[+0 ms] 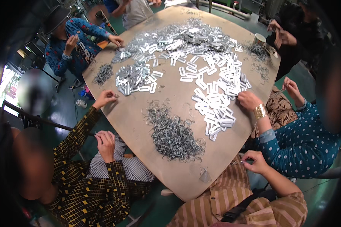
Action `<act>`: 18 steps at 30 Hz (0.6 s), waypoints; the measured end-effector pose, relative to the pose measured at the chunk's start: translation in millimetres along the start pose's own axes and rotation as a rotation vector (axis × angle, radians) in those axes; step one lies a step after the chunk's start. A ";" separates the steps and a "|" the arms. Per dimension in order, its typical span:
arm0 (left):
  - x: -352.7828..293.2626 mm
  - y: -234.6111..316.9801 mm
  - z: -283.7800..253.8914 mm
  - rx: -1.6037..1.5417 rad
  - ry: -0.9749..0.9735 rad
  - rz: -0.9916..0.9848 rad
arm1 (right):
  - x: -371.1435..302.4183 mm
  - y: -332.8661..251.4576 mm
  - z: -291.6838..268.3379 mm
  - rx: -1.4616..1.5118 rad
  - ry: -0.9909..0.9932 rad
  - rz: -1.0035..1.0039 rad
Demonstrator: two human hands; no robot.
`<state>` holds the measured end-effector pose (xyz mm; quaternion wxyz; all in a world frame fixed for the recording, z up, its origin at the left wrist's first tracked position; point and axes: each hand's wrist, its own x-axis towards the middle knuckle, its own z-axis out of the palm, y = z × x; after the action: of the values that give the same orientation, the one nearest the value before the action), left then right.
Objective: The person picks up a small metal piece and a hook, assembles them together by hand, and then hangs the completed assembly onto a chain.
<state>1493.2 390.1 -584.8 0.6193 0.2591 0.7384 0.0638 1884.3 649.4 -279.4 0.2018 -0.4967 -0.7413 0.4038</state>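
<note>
My right hand (255,162) is raised just off the table's near right edge. Its thumb and fingers are closed in a pinch on a small thin metal piece (239,162), whose exact shape is too small to make out. My left hand does not show. On the brown table (178,178) in front of me lies a dark heap of small curved wire hooks (174,140). Nearer to me sits a single flat metal piece with a wire loop (205,174). Beyond my hand spreads a long pile of flat, silvery slotted plates (216,106).
Co-workers sit around the table. One hand (249,100) rests by the plates at right; another (106,98) is at the left edge. A smaller plate pile (134,77), more hooks (103,73) and a cup (259,38) lie farther off.
</note>
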 end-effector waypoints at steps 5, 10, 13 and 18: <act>-25.4 -19.0 5.7 0.020 -0.029 0.003 | 0.0 2.8 7.2 0.019 0.024 -0.073; -61.7 -40.1 24.7 0.143 -0.128 0.010 | -16.8 12.4 15.7 0.013 0.088 -0.134; -97.5 -35.1 25.5 0.327 -0.253 0.013 | -25.8 16.1 17.9 0.031 0.105 -0.180; -188.8 143.4 -33.3 0.576 -0.231 -0.022 | -40.5 22.4 15.8 -0.001 0.157 -0.305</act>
<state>1523.8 433.5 -351.3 0.6010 0.4212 0.6537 -0.1846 1903.3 610.7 -302.5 0.3177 -0.4084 -0.7904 0.3279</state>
